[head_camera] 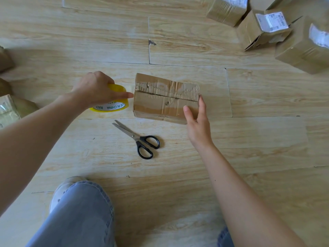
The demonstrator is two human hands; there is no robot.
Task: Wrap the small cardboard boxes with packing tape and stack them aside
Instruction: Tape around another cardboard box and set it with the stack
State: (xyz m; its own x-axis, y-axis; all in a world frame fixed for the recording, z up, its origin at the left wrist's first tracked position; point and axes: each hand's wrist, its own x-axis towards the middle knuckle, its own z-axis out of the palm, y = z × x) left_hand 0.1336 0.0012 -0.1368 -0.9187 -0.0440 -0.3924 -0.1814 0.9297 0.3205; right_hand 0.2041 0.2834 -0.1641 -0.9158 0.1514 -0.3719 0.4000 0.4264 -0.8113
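Looking down from my head, I see the small box [165, 102] lying on the floor [178, 175] in the middle, with its torn top seam facing up. My left hand [96, 90] grips the yellow tape roll [114, 106] just left of the box. One finger points out to the box's left end. My right hand [195, 120] is open, with straight fingers resting against the box's right end.

I think I am starting the tape at the left end. I should press the tape end down flat there. My right hand should hold the box firm so it can't slide. Then I pull the roll straight along the seam. The scissors [140, 139] lie near me for the cut. The taped boxes [263, 27] sit far right.
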